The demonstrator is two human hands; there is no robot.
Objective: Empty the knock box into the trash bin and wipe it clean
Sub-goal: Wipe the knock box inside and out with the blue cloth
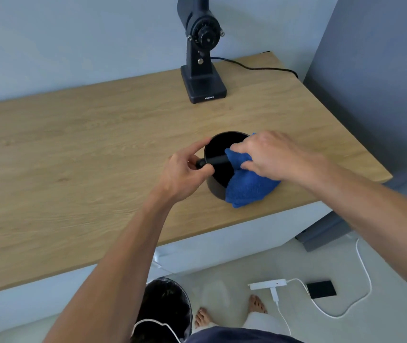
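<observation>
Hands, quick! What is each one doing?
Left hand: closed on the knock bar end of the knock box.
Right hand: closed on the blue cloth.

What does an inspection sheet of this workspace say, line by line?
Surface: wooden counter, bare apart from the items below.
Job's things: black knock box upright on counter; blue cloth draped over its right rim; trash bin on floor below.
Clutter: coffee grinder at the back.
Hands: left hand grips the knock bar's end; right hand presses the cloth.
Cables: black grinder cord; white cable on floor.
Surroundings: power strip, black device, bare feet.
</observation>
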